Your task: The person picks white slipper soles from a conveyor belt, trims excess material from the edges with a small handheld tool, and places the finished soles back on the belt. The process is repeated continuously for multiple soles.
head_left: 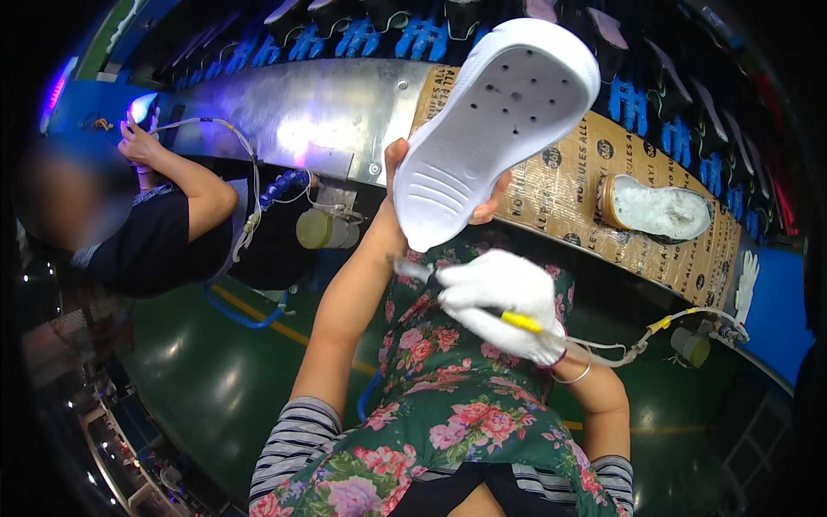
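A white shoe sole (465,138), with rows of small holes in its wide part and ridges near its narrow end, is held up in front of me. My left hand (491,203) is closed around it from behind; only fingertips show at its edges. My right hand (504,297), in a white glove, is closed on a brush (413,269) with a yellow band (521,322) on its handle. The bristles sit just below the narrow tip of the sole, apart from it. From the handle a thin tube (603,351) runs off to the right.
Printed brown paper (560,194) covers part of the metal bench (336,103); a shoe (663,209) lies bottom up on it. Shoes sit on blue racks (422,39) behind. A white glove (746,284) hangs at right. At left, a co-worker's hand (138,146) holds a pale object.
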A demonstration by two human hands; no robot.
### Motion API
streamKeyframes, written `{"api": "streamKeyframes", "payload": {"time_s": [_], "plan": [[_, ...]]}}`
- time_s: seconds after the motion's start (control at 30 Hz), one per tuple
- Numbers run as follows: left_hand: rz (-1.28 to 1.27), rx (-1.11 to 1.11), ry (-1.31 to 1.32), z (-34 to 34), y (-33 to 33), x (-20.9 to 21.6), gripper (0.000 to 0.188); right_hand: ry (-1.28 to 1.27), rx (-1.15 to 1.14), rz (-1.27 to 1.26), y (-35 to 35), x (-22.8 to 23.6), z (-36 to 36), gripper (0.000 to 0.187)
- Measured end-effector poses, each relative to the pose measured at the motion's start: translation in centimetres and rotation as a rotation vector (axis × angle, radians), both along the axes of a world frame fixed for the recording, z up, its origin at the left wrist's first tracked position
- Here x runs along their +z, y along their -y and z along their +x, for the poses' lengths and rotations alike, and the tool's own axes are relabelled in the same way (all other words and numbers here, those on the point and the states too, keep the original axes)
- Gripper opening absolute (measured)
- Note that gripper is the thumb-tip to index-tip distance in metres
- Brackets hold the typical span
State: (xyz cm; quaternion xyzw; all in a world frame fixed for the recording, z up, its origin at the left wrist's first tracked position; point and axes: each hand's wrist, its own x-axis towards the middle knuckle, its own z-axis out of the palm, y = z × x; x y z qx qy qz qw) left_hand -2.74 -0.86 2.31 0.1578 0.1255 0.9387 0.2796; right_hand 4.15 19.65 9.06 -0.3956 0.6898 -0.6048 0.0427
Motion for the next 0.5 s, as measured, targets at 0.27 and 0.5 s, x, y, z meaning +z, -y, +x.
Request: {"api": "streamKeyframes", "payload": {"time_s": [0.27,0.5], "plan": [[-0.007,0.053,0.173,1.2,0.3,-0.7,0.109,0.462,-0.013,-0.097,-0.9,0.9,-0.7,0.011],[-0.029,0.106,0.432,5.7,-1.7,0.3,0.093,-0.359,-0.371,0.146,-3.0,0.9,-8.4,0.018]]}}
